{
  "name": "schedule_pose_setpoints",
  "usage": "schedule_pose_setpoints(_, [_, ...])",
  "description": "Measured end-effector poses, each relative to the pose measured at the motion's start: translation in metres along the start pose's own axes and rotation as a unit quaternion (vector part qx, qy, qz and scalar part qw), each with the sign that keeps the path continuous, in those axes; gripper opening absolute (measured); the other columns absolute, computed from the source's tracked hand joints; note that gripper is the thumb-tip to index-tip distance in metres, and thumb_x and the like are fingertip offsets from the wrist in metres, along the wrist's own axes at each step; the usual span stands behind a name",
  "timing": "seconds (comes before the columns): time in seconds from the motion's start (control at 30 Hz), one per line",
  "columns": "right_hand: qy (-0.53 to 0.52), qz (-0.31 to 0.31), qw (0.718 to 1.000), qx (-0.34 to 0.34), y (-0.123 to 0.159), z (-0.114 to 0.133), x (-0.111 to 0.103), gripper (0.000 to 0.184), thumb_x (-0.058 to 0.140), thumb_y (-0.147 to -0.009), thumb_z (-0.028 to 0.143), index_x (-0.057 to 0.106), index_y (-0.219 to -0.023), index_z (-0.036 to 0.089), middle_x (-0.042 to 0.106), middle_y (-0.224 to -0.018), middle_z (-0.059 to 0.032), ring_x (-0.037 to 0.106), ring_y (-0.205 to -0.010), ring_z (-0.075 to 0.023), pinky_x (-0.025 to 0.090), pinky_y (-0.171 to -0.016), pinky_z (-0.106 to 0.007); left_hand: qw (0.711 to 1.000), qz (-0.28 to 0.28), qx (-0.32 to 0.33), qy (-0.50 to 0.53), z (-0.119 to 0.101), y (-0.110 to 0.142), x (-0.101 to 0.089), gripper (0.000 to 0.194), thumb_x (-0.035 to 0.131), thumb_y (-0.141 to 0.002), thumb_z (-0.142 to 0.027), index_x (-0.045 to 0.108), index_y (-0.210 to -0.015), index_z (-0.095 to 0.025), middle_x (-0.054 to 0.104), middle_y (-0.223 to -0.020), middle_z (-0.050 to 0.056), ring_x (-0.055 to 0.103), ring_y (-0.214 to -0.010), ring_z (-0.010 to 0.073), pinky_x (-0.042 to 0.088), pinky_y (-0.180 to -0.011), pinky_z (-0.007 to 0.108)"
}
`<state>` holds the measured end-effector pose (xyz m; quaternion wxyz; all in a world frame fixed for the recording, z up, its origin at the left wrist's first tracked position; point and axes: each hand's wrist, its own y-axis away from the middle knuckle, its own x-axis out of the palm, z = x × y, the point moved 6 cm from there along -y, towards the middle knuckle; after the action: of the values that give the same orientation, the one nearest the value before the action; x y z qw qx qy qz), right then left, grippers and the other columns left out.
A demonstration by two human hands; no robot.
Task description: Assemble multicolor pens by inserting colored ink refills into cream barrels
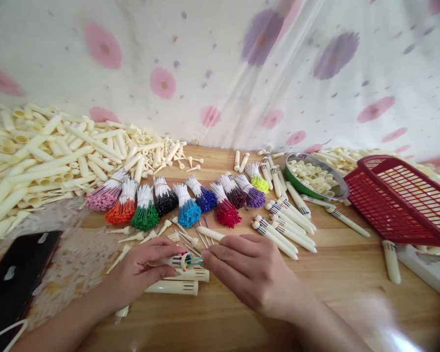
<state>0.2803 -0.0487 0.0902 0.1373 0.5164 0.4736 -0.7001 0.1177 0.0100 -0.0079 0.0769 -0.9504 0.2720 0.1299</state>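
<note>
A cream multicolour pen barrel (pixel 174 261) is held in my left hand (pixel 139 269), thumb and fingers closed round it, its slotted open end facing right. Coloured tips show inside that end. My right hand (pixel 253 274) pinches a thin blue-green stick (pixel 195 261) at the barrel's mouth; its far part is hidden by the fingers. Below the hands lie slotted pen barrels (pixel 172 287). Just beyond are loose thin refills (pixel 202 235) and small cream plugs (pixel 165 227). Banded bundles of coloured refills, such as light blue (pixel 189 212) and red (pixel 227 212), stand behind.
Cream barrels (pixel 47 156) are heaped at the left, above a dark phone (pixel 18 278). Pens with coloured sliders (pixel 276 237) lie right of centre. A green-sided bowl (pixel 291 178) of cream parts and a red basket (pixel 399 200) stand at the right, before a flowered curtain (pixel 212 73).
</note>
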Motion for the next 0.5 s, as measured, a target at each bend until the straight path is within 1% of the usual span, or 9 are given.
schedule_pose_setpoints(0.2, [0.004,0.0,1.0,-0.002,0.001,0.0001,-0.0018,0.023,0.043,-0.093,0.01,0.066,-0.09,0.008,0.068,-0.071,-0.0042,0.059,-0.068,-0.0138,0.042,-0.058,-0.026,0.999,0.026,0.014,-0.023,-0.0015,-0.0015,0.0021,0.032,0.067,-0.076,-0.022,0.071,-0.105,-0.037,0.07,-0.091,0.001,0.067,-0.083,0.0178,0.053,-0.07,0.021])
schedule_pose_setpoints(0.3, [-0.001,-0.001,1.0,-0.002,0.0005,0.0013,-0.0013,0.025,0.042,-0.093,0.009,0.066,-0.088,0.007,0.068,-0.07,-0.0046,0.058,-0.067,-0.014,0.042,-0.057,-0.026,0.998,0.038,0.03,-0.028,-0.0025,-0.0007,0.0028,0.035,0.065,-0.078,-0.02,0.069,-0.108,-0.037,0.07,-0.091,0.001,0.067,-0.082,0.0175,0.053,-0.071,0.021])
schedule_pose_setpoints(0.4, [0.001,-0.008,1.0,-0.009,0.0002,0.0039,0.0004,0.027,0.04,-0.094,0.01,0.066,-0.085,0.008,0.068,-0.071,-0.0053,0.058,-0.066,-0.0136,0.043,-0.055,-0.026,0.998,0.037,0.034,-0.027,-0.0029,0.0001,0.0029,0.034,0.065,-0.078,-0.02,0.07,-0.108,-0.036,0.071,-0.092,0.001,0.067,-0.083,0.018,0.053,-0.072,0.022])
schedule_pose_setpoints(0.5, [0.005,-0.017,1.0,-0.018,0.0006,0.0065,0.0019,0.027,0.04,-0.094,0.01,0.065,-0.086,0.008,0.069,-0.072,-0.0053,0.058,-0.067,-0.0132,0.045,-0.057,-0.026,0.998,0.031,0.035,-0.031,-0.0043,-0.0004,0.0034,0.034,0.065,-0.078,-0.02,0.07,-0.107,-0.037,0.072,-0.092,0.001,0.067,-0.083,0.0186,0.053,-0.074,0.023])
